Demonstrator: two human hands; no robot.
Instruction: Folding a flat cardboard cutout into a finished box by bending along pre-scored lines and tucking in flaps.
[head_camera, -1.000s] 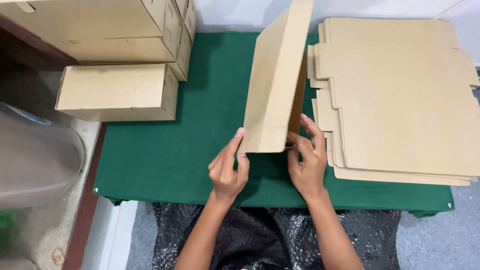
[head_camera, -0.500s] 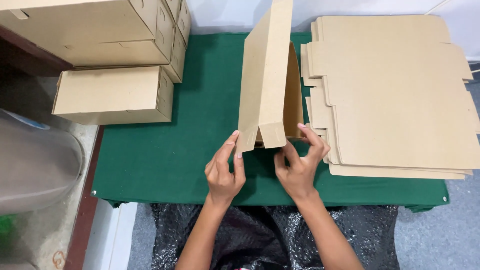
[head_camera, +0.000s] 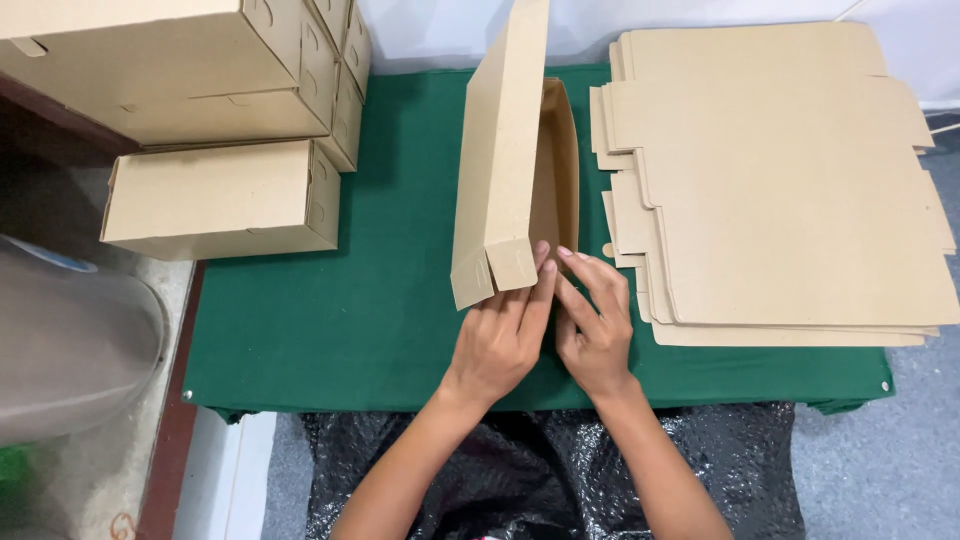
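Both hands work the near end of a half-folded cardboard box (head_camera: 515, 170) standing mid-bench: the left hand (head_camera: 497, 340) lies open, fingers flat against the end flap, and the right hand (head_camera: 592, 325) is open too, fingertips at the box's inner side. A stack of flat blanks (head_camera: 790, 180) lies along the bench's right edge.

Lighting: bright, even, overhead. Shadows: soft, short, under the finished boxes (head_camera: 215, 195) at the surface's (head_camera: 330, 330) far-left corner. Focus sharp; no glare.

Packing workshop: stacked flat cartons (head_camera: 790, 190), folded boxes (head_camera: 215, 195).
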